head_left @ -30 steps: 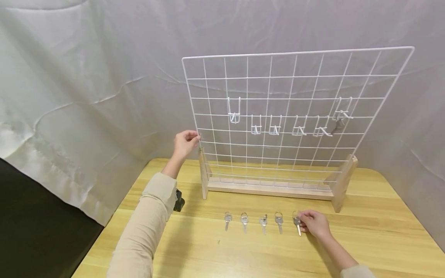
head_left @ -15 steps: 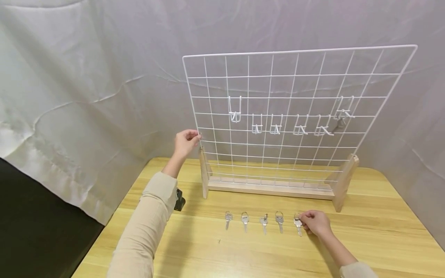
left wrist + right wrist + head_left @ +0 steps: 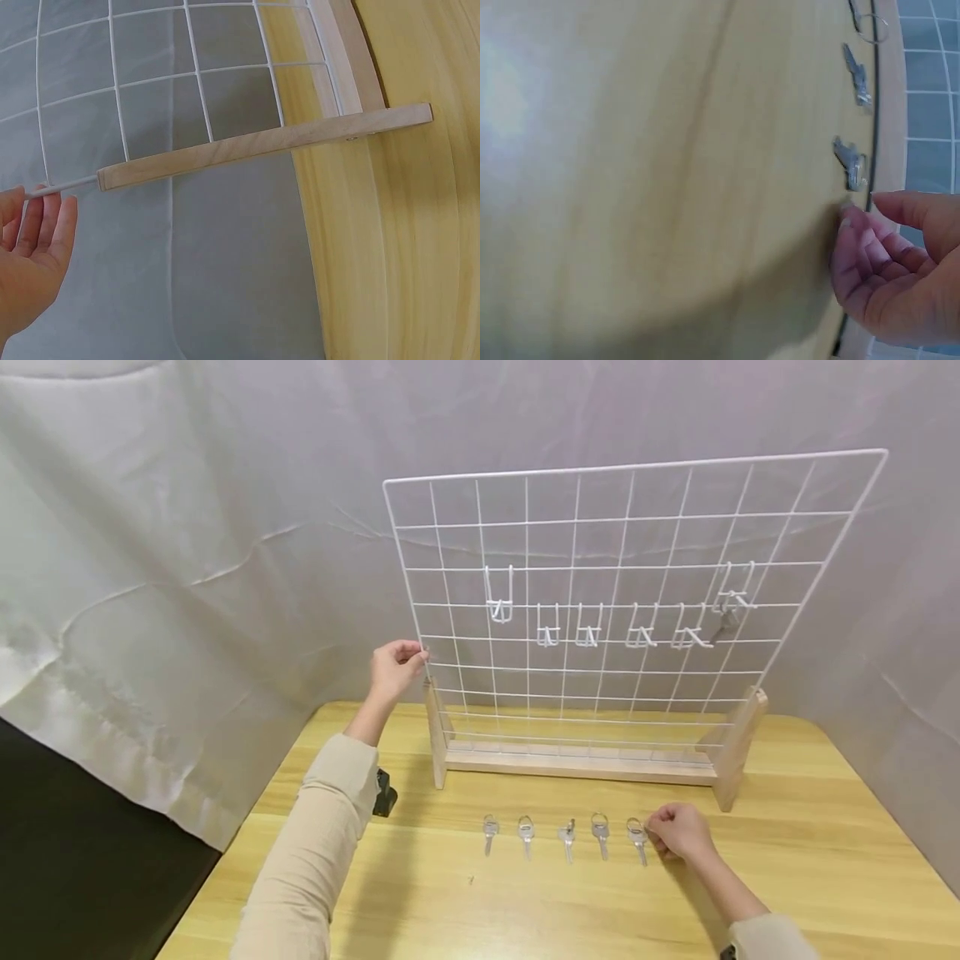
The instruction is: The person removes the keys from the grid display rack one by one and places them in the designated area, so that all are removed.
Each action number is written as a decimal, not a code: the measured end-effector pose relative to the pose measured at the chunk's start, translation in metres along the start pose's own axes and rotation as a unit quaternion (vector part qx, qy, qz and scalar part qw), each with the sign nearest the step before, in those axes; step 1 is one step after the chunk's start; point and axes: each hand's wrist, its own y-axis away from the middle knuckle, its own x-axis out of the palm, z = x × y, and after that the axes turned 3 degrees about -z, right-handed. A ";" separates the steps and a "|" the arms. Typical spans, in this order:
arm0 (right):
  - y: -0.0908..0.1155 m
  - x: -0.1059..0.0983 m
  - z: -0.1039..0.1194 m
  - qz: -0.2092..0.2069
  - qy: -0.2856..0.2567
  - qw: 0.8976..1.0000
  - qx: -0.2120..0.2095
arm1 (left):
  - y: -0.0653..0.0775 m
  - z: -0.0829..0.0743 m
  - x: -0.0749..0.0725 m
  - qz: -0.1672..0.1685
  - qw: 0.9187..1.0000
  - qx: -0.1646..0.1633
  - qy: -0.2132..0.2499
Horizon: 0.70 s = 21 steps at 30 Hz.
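My left hand (image 3: 393, 670) pinches the left edge wire of a white wire grid rack (image 3: 551, 670), just above its wooden side leg (image 3: 262, 142). On the wooden table a row of silver keys (image 3: 600, 837) with rings lies in front of the rack. Beside the rightmost key (image 3: 637, 838), my right hand (image 3: 681, 835) is low over the table, fingertips close to its ring. In the right wrist view that hand's thumb and loosely bent fingers are apart, and the nearest key (image 3: 850, 165) lies just beyond them.
White hooks (image 3: 588, 636) hang on the grid; a key (image 3: 723, 625) hangs from the rightmost hook (image 3: 735, 597). A small black object (image 3: 385, 795) is by my left sleeve. A tiny bit (image 3: 471, 880) lies on the table (image 3: 570, 918). Grey cloth (image 3: 247, 460) surrounds it.
The rightmost key, earlier held at its ring by my right fingers, now lies flat in line with the others, let go. My left hand has kept its grip on the rack.
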 end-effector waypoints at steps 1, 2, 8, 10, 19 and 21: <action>-0.001 -0.003 0.003 -0.003 0.009 1.000 -0.007 | 0.000 0.000 0.000 -0.001 1.000 0.000 0.001; -0.002 -0.007 0.006 -0.008 0.018 1.000 -0.014 | -0.001 -0.001 0.000 -0.001 1.000 0.000 -0.001; -0.004 -0.037 0.034 -0.054 -0.003 0.996 -0.068 | -0.001 -0.001 0.002 0.007 1.000 0.006 0.000; -0.003 -0.048 0.048 -0.084 -0.024 0.993 -0.080 | 0.000 0.000 0.003 0.007 1.000 0.006 0.004; 0.005 -0.090 0.104 -0.176 -0.170 0.957 -0.154 | -0.002 0.001 0.001 0.008 1.000 0.013 -0.001; 0.006 -0.097 0.112 -0.179 -0.210 0.946 -0.170 | -0.002 0.001 0.000 0.009 1.000 0.010 0.001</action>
